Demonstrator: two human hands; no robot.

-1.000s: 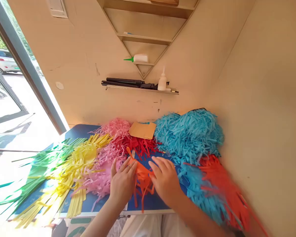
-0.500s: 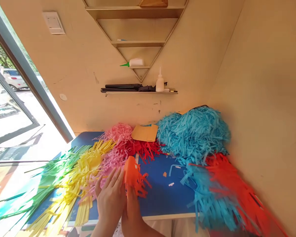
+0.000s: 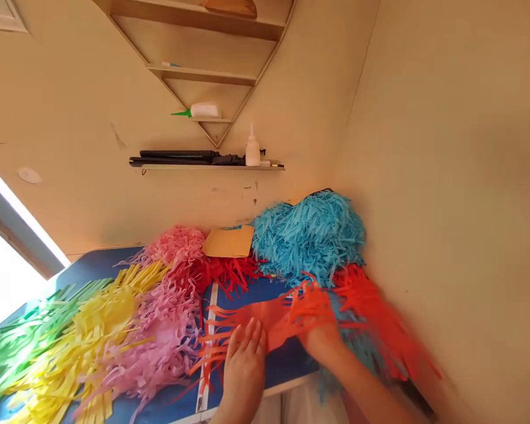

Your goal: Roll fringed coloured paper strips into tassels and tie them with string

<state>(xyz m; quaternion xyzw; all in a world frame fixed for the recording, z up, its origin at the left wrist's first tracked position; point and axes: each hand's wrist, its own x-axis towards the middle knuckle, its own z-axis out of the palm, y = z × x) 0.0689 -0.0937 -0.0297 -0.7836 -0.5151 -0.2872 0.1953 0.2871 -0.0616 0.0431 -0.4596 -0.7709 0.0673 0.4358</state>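
A strip of orange fringed paper (image 3: 265,323) lies stretched across the blue table (image 3: 251,292) near its front edge. My left hand (image 3: 245,368) rests flat on the strip's left part, fingers straight and together. My right hand (image 3: 321,343) is closed on the strip's right end, lifting it a little, and the orange fringe hangs over its fingers. Just right of that hand lies a heap of orange fringe (image 3: 380,321), blurred by motion.
A tall pile of light blue fringe (image 3: 309,235) fills the back right corner beside the wall. Red (image 3: 229,274), pink (image 3: 168,318), yellow (image 3: 99,318) and green (image 3: 13,347) fringe spread leftward. A brown card (image 3: 229,242) lies at the back. A glue bottle (image 3: 252,150) stands on the wall shelf.
My hands have separated, the right going right towards the orange heap. The bunched orange piece is now drawn out into a long strip. The view has swung to the right.
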